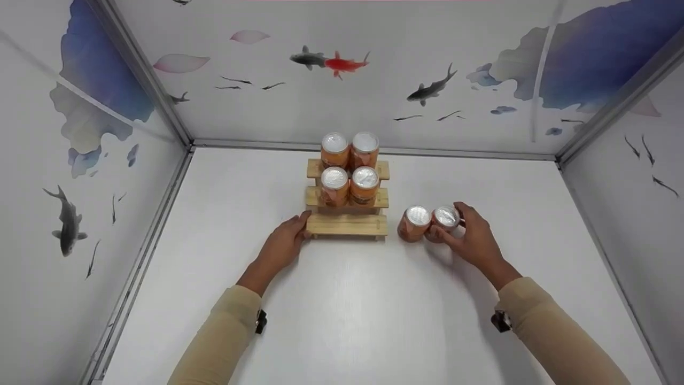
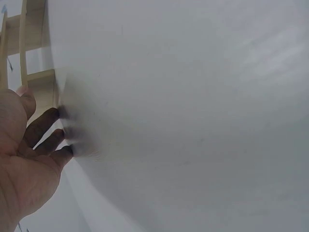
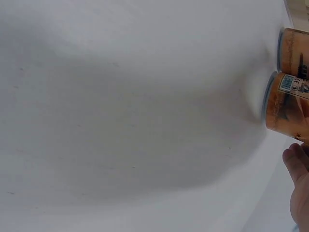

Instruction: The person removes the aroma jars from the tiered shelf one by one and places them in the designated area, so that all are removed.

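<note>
White tabletop [image 1: 342, 321], pale walls [image 1: 320, 112], printed fish [image 1: 344, 64], blue blotches [image 1: 598, 59], grey metal edging [image 1: 256, 145]

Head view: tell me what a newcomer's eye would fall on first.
Probably the four silver-topped orange cans, standing two by two on the upper two steps of the wooden stand. Next, likely the right hand, gripping the outer of two more cans on the white table, right of the stand. The red fish on the back wall should stand out too.
</note>
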Tool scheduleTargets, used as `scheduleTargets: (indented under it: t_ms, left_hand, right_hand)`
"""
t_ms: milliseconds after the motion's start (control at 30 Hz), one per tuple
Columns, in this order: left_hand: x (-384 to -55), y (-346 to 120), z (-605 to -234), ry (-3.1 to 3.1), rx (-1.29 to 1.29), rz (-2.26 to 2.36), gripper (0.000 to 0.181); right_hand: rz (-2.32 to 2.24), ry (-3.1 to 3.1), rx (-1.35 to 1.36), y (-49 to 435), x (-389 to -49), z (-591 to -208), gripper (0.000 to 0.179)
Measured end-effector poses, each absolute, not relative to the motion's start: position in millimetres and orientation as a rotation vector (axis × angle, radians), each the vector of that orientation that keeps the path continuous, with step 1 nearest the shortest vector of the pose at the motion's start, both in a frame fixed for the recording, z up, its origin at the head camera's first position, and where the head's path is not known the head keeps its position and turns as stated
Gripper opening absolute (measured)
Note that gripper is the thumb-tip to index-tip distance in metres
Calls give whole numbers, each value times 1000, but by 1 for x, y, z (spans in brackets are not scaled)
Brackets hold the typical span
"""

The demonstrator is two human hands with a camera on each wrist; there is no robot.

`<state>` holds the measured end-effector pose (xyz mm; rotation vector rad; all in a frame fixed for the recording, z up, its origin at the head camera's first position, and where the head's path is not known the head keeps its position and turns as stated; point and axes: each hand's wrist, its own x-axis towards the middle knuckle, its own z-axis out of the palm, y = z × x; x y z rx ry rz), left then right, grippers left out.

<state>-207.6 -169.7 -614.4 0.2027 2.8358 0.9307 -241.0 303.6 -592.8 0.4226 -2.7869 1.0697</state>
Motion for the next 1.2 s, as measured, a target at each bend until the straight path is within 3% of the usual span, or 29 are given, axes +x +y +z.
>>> scheduleTargets:
  t_ms: [467, 1200]
  left_hand:
    - [-207, -169, -615, 2833, 192, 937, 61]
    - [-209, -169, -616, 2831, 184, 933, 61]
  right_hand:
    - [882, -2813, 463, 283, -256, -558, 84]
    - [822, -2825, 635, 204, -269, -538, 90]
